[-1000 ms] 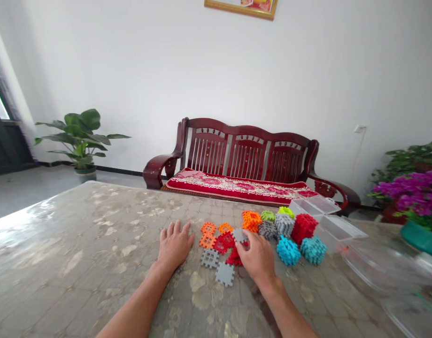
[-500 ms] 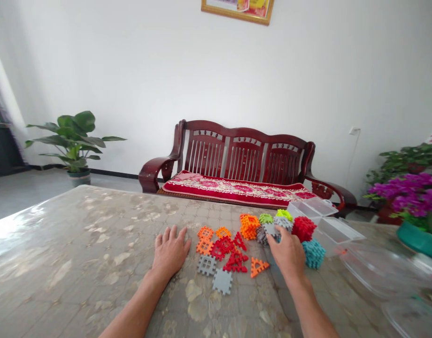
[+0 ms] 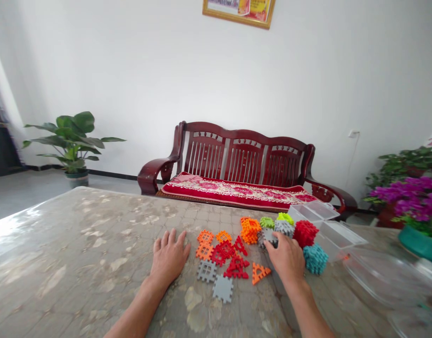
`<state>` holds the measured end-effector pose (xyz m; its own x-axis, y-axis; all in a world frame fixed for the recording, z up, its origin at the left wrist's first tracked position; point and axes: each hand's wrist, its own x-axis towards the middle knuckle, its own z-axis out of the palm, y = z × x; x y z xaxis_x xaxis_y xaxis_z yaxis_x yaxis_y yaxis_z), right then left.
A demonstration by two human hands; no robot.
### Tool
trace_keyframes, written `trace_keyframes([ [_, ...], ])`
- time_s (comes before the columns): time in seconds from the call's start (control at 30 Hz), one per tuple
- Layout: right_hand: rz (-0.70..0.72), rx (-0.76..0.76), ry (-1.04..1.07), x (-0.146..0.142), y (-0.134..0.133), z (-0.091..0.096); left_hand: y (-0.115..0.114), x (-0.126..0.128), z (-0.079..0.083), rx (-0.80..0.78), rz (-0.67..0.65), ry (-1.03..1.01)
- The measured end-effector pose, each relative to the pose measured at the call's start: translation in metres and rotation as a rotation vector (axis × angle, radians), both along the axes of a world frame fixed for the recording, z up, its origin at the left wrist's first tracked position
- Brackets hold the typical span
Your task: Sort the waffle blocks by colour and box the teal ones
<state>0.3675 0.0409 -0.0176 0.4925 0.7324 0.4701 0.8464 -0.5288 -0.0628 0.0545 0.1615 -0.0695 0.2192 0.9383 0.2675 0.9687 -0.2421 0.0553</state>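
My left hand [image 3: 171, 256] lies flat on the table, fingers spread, to the left of the loose tiles and holding nothing. At the grey pile, my right hand [image 3: 287, 257] has thumb and fingers closed on the edge of a light grey interlocking tile [image 3: 268, 235]. Part of that tile and the darker grey pieces under it are hidden by the fingers. Between the hands lie orange window tiles [image 3: 204, 251], red tiles [image 3: 224, 250], an orange triangle [image 3: 260, 272], a grey window tile [image 3: 206, 271] and a plain grey tile [image 3: 223, 288].
Stacked pieces surround my right hand: orange [image 3: 250, 229], green [image 3: 267, 222], grey [image 3: 284, 228], red [image 3: 305, 233] and turquoise [image 3: 315, 258]. Clear plastic boxes [image 3: 343, 234] and a clear lid [image 3: 381, 272] lie to the right. A wooden bench [image 3: 246, 155] stands beyond the patterned table [image 3: 106, 263].
The light grey tile and my right fingers have come slightly lower and nearer the grey pile. My left hand stays flat in place. The view has shifted a little.
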Motion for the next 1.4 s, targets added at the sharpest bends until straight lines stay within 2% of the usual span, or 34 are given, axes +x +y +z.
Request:
trace_keyframes([
  [0.33, -0.033, -0.026, -0.011, -0.004, 0.004, 0.001, -0.001, 0.0, 0.002, -0.018, 0.004, -0.005],
  [0.8, -0.027, 0.055, -0.065, -0.001, 0.003, -0.004, -0.002, 0.001, 0.001, 0.003, 0.007, -0.002],
  [0.9, 0.072, 0.122, -0.018, -0.005, 0.004, -0.007, -0.002, 0.001, 0.002, -0.003, 0.011, 0.008],
  [1.0, 0.29, 0.169, 0.109, -0.022, 0.007, -0.009, -0.002, 0.0, 0.002, -0.005, 0.008, -0.005],
  [1.13, 0.492, 0.086, 0.289, -0.059, 0.011, -0.011, -0.002, 0.0, 0.002, -0.002, -0.003, -0.006],
  [1.27, 0.558, -0.05, 0.338, -0.09, 0.013, -0.014, -0.003, 0.001, 0.004, -0.011, -0.001, -0.005],
  [1.4, 0.543, -0.117, 0.311, -0.1, 0.017, -0.016, -0.004, 0.001, 0.005, -0.015, 0.004, -0.008],
])
